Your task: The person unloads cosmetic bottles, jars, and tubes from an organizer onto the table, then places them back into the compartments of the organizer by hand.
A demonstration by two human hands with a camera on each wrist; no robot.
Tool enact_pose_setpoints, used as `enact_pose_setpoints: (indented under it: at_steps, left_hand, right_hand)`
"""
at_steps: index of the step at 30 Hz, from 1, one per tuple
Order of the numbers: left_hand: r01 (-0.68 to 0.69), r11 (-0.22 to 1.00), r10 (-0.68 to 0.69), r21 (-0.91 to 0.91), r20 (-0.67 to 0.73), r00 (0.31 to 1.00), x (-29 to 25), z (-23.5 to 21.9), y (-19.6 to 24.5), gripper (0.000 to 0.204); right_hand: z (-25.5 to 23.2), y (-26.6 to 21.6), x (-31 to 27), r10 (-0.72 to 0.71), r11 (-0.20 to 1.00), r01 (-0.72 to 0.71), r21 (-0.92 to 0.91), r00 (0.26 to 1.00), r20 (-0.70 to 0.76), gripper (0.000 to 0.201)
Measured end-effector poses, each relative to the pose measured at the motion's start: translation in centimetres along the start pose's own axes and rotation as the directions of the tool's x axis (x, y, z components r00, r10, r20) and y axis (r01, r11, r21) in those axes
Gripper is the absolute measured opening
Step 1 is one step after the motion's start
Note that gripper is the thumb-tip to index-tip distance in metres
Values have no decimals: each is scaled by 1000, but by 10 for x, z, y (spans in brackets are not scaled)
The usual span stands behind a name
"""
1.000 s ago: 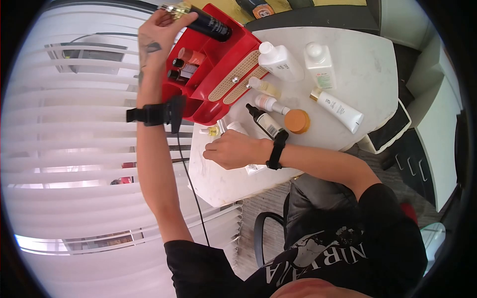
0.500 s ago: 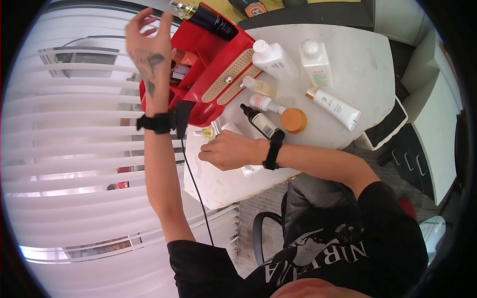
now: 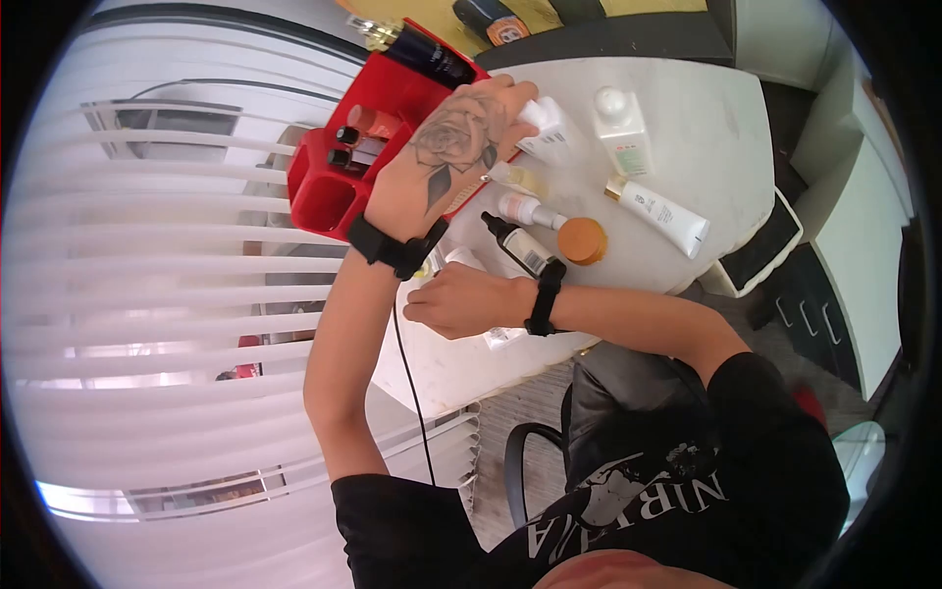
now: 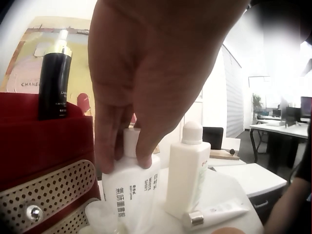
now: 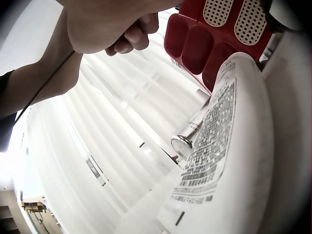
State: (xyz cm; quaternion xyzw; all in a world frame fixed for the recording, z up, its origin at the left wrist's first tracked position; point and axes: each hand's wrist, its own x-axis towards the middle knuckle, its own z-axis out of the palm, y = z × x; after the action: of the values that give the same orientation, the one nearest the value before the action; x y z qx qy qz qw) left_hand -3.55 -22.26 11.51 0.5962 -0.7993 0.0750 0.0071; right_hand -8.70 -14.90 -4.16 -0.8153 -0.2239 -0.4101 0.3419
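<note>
My left hand [image 3: 461, 137] reaches across the red organizer [image 3: 309, 182] to a white body lotion bottle [image 4: 131, 195]. In the left wrist view its fingers and thumb grip that bottle around the cap and shoulders, and the bottle stands upright. A black pump bottle [image 3: 429, 57] with a gold top stands in the organizer's back compartment. My right hand [image 3: 466, 299] rests low over the near part of the table, fingers loosely curled with nothing in them. Close beside it lies a white tube [image 5: 224, 146] with a printed label, partly hidden by the hand in the head view.
On the white table [image 3: 706, 108] are a second white bottle [image 3: 623, 133], a gold-capped tube [image 3: 662, 216], an orange-lidded jar [image 3: 583, 240], a dark dropper bottle [image 3: 522, 245] and a pink-labelled bottle [image 3: 520, 207]. Smaller bottles [image 3: 368, 123] fill one organizer compartment. A cable [image 3: 412, 378] hangs from my left wrist.
My left hand has let go of the black pump bottle, leaving it in the organizer. It has then swung right and taken hold of the white lotion bottle. My right hand stays put.
</note>
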Motion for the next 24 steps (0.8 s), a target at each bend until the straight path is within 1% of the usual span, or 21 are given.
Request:
enact_pose_setpoints:
  at_steps: [1, 2, 3, 4, 5, 6, 7, 8, 10, 12, 13, 14, 15, 16, 17, 18, 20, 21, 22, 23, 24]
  left_hand:
    - [5, 1000, -6, 22, 50, 999, 2, 2, -5, 31]
    - [9, 999, -13, 45, 99, 995, 0, 1, -10, 33]
    - [-78, 981, 81, 176, -13, 997, -10, 0, -12, 33]
    - [-71, 979, 76, 191, -17, 997, -6, -8, -14, 33]
    - [23, 1000, -24, 19, 37, 999, 1, -15, -17, 34]
    - [124, 981, -108, -151, 110, 988, 5, -20, -18, 35]
    - [102, 983, -102, -155, 5, 995, -1, -25, -22, 33]
    - [105, 982, -105, -159, 9, 994, -6, -37, -20, 33]
    - [294, 942, -287, -162, 62, 956, -16, -70, -18, 31]
    - [404, 900, -398, -165, 69, 915, -30, -107, -23, 30]
    - [470, 828, -470, -306, 80, 879, -37, -127, -22, 31]
    - [451, 845, -456, -289, 53, 888, -47, -142, -35, 31]
    - [469, 844, -472, -262, 57, 880, -55, -162, -45, 30]
    - [448, 863, -459, -233, 8, 888, -64, -176, -56, 31]
    - [435, 869, -445, -236, 13, 895, -71, -189, -67, 37]
    - [421, 875, -429, -238, 20, 903, -77, -199, -78, 42]
    - [451, 880, -458, -149, -16, 889, -88, -210, -106, 43]
    - [501, 859, -509, -107, -79, 857, -93, -206, -118, 44]
    - [510, 852, -521, -116, -89, 849, -91, -201, -110, 44]
    - [627, 772, -636, -105, -151, 757, -76, -195, -95, 44]
    - [732, 673, -735, -104, -210, 645, -69, -190, -87, 44]
  right_hand:
    - [1, 0, 0, -18, 1000, 18, 0, 1000, 3, 5]
    - [2, 0, 0, -6, 1000, 5, 2, 1000, 17, 5]
    - [2, 2, 0, 8, 1000, -8, 5, 1000, 30, 6]
    - [1, 2, 1, -8, 1000, 8, 5, 999, 31, 6]
    - [0, 3, 1, -3, 1000, 2, 4, 1000, 17, 6]
    - [1, 3, 1, 11, 1000, -11, 4, 1000, -1, 6]
    - [2, 1, 1, 14, 1000, -14, 8, 1000, -6, 6]
    - [2, 1, 0, 17, 1000, -17, 16, 1000, -9, 5]
    - [1, 2, 0, 17, 1000, -17, 24, 1000, -6, 5]
    - [2, 2, 0, 20, 1000, -20, 13, 1000, 12, 4]
    - [5, 2, 0, 12, 1000, -13, 20, 1000, 26, 4]
    - [7, 3, 0, 20, 999, -20, 25, 1000, 12, 4]
    - [9, 3, 0, 25, 999, -25, 29, 1000, 1, 5]
    - [8, 3, 1, 11, 999, -12, 33, 1000, 23, 5]
    - [7, 1, 1, 19, 1000, -19, 14, 1000, 17, 5]
    - [6, -1, 2, 29, 1000, -29, -4, 1000, 9, 6]
    - [6, -2, 3, 14, 1000, -14, -5, 1000, 26, 6]
    - [6, -3, 2, 8, 1000, -8, -12, 1000, 22, 6]
    - [8, -2, 1, 3, 1000, -3, -10, 999, 41, 6]
    - [8, 0, 2, 2, 1000, -1, -15, 999, 41, 7]
    - [9, 1, 1, 2, 1000, -1, -19, 999, 43, 7]
